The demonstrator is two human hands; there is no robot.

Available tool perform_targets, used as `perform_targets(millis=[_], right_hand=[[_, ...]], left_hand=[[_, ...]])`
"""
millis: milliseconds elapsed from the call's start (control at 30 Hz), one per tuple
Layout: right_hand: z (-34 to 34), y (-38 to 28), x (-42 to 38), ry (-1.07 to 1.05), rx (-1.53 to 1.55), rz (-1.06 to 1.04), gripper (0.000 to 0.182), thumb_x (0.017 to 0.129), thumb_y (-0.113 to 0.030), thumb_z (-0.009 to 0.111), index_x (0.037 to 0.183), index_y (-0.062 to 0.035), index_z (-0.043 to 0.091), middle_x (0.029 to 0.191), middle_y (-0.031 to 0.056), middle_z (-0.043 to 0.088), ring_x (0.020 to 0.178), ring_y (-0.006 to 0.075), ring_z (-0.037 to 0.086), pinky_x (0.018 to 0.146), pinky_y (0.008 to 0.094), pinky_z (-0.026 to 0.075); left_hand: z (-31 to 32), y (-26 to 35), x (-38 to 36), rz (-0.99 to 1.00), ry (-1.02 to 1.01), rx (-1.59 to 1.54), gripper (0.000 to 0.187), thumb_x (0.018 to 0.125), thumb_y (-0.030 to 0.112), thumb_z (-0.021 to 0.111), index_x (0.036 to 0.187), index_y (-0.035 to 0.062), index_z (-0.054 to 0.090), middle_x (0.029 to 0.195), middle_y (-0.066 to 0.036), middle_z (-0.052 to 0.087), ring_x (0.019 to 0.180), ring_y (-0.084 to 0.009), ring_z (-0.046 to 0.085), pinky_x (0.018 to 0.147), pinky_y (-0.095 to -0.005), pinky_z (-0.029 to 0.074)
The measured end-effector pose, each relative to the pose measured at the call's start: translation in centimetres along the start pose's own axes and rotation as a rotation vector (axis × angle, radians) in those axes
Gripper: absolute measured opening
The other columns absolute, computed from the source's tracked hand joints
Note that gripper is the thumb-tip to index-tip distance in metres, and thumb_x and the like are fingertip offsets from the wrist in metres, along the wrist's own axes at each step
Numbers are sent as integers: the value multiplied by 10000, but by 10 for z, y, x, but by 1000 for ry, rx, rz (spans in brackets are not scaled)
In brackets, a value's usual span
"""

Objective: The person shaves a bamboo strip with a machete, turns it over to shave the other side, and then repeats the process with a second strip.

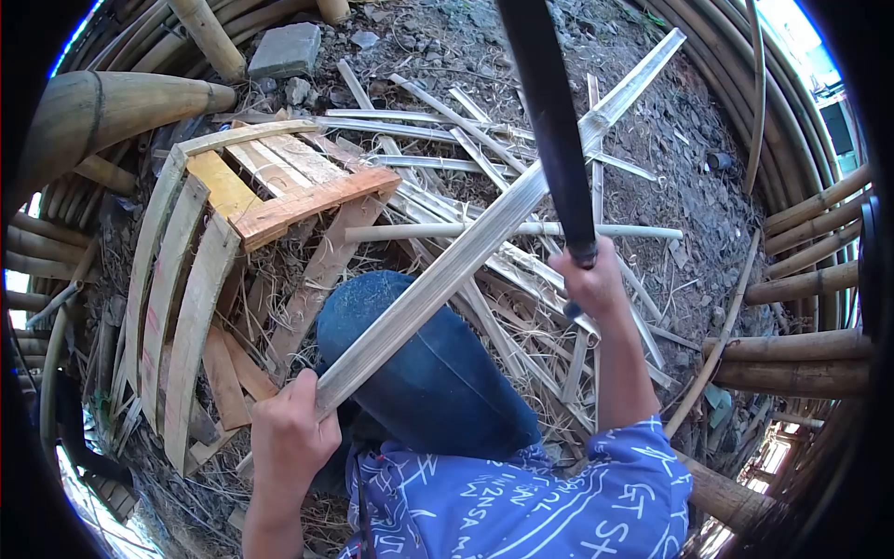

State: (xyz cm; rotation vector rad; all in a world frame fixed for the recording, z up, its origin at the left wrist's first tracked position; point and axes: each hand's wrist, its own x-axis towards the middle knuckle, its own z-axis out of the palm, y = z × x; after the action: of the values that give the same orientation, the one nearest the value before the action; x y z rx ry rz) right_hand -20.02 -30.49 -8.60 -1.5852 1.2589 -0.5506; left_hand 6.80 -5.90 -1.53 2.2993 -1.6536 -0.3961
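Observation:
My left hand is closed around the lower end of a long split bamboo strip. The strip slants up to the right across my bent knee, its pale inner face showing. In my right hand I grip the handle of a machete, its dark blade pointing up. The blade overlaps the strip near its upper part in this view. Beneath the strip, several split bamboo pieces lie criss-crossed on the ground among thin shavings.
A wooden crate stands tilted to the left of my knee. Thick bamboo poles curve along the left, and more poles are stacked at the right. A concrete block rests on the rubbly ground at the back.

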Motion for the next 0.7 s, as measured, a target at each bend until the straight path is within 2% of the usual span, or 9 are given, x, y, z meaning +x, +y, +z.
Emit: perform_targets(millis=[33,100,233,300,433,500,567,600,700], right_hand=[[0,0,1,42,8,23,220,741,-81,626,581,-41,481,530,-26,473,478,58,439,436,255,326],[19,-7,-3,26,261,30,204,739,-74,608,577,-39,490,518,-15,485,469,69,465,430,256,341],[22,-2,-8,-33,67,-64,221,718,-79,613,545,-43,481,498,-19,476,452,71,454,428,271,342],[11,1,1,22,-14,-90,212,721,-73,604,551,-46,480,500,-28,469,455,59,445,426,261,330],[27,-10,-2,36,308,70,199,728,-55,584,560,-50,476,503,-32,469,430,49,412,402,254,287],[29,-2,-6,-43,12,-107,176,715,-75,589,593,-25,472,530,-11,488,484,70,442,451,287,338],[16,-8,-3,-86,-80,-21,181,715,-74,606,604,-17,475,534,-15,481,508,71,449,473,287,353],[15,-6,3,-67,10,-54,177,722,-69,617,604,-29,491,533,-19,484,491,69,443,463,278,353],[32,-15,1,-19,334,94,187,722,-53,620,592,-56,485,519,-37,460,474,54,435,443,256,346]], left_hand=[[1,1,1,12,-6,-22,184,675,27,621,815,-7,507,652,-198,581,590,-383,596,517,-442,475],[4,1,2,7,3,-42,182,674,25,619,810,-7,503,651,-201,577,592,-388,593,518,-446,472],[2,-7,-2,-10,5,8,175,673,21,609,808,-5,503,646,-208,569,605,-402,589,523,-456,464],[-2,-1,-1,-15,3,12,177,673,22,606,815,-5,504,650,-212,569,607,-403,589,522,-459,462],[1,2,1,-24,-34,-4,187,677,22,596,837,-8,506,664,-223,568,621,-408,590,526,-463,456],[-2,-3,0,-26,-25,18,183,683,20,594,838,-10,504,666,-228,568,625,-412,588,531,-466,456],[-5,-5,0,-34,-27,55,179,688,18,592,840,-11,502,668,-233,568,630,-415,586,536,-470,455],[-6,-3,1,-27,-23,27,171,691,15,588,834,-14,499,666,-237,566,630,-421,582,539,-473,452],[-7,6,2,-69,-44,-19,168,693,12,585,831,-22,496,665,-245,565,632,-431,577,544,-480,446]])
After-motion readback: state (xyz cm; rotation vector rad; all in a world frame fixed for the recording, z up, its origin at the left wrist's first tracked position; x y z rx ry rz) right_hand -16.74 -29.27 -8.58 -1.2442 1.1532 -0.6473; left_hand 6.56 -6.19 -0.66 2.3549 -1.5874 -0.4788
